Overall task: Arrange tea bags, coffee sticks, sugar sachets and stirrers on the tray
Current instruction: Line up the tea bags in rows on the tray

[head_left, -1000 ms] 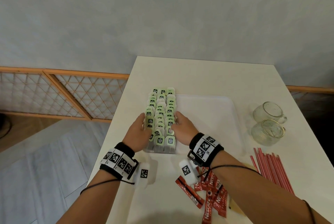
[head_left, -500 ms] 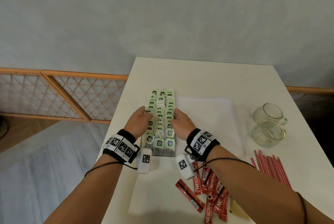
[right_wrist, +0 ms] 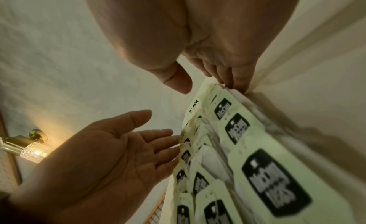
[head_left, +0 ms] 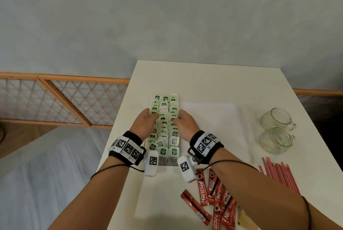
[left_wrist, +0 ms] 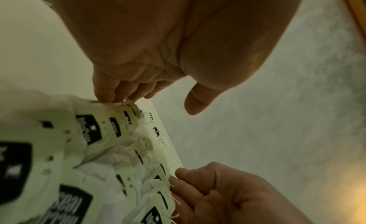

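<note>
Green-tagged tea bags (head_left: 174,140) stand in three tight rows along the left side of the white tray (head_left: 213,118). My left hand (head_left: 146,124) lies against the left flank of the rows and my right hand (head_left: 185,125) against the right flank. Both hold nothing, with fingers straight and the tips touching the bags. In the left wrist view the left fingertips (left_wrist: 111,94) meet the tea bags (left_wrist: 95,133). In the right wrist view the right fingertips (right_wrist: 235,81) touch the tea bags (right_wrist: 237,130). Red coffee sticks (head_left: 215,198) lie in a loose heap near me, and red stirrers (head_left: 278,174) lie to the right.
Two glass cups (head_left: 274,118) (head_left: 276,140) stand right of the tray. The table's left edge (head_left: 118,127) runs close beside my left hand, with floor and a wooden lattice fence (head_left: 65,100) beyond. The tray's right part is bare.
Both hands have slid away from me along the sides of the tea bag rows, from the near end toward the middle. The rows look straighter.
</note>
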A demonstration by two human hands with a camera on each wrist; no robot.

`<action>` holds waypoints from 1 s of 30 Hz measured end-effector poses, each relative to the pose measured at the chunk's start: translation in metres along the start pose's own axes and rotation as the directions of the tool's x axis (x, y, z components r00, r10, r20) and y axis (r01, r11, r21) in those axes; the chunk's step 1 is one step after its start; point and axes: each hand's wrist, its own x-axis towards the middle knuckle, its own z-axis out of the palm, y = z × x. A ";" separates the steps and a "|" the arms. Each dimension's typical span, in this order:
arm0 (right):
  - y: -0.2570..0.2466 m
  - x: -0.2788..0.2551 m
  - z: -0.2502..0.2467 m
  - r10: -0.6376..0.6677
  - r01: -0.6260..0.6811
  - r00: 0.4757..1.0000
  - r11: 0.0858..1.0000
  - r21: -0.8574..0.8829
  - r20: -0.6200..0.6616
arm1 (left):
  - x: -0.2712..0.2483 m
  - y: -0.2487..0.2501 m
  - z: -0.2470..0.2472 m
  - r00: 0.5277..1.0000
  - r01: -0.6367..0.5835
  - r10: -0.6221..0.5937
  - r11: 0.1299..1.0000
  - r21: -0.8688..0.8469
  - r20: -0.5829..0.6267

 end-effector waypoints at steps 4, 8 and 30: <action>-0.001 0.010 -0.004 0.016 -0.016 0.998 1.000 0.003 -0.053 | 0.009 0.000 -0.001 0.999 -0.022 0.023 1.000 0.018 -0.033; -0.005 0.011 -0.002 -0.006 0.007 0.999 1.000 0.026 -0.036 | 0.017 0.001 0.003 1.000 -0.010 0.010 1.000 0.009 -0.025; -0.029 0.053 -0.018 0.010 -0.011 0.999 0.999 -0.037 -0.033 | 0.075 -0.001 -0.011 0.998 0.030 -0.035 0.995 -0.097 -0.045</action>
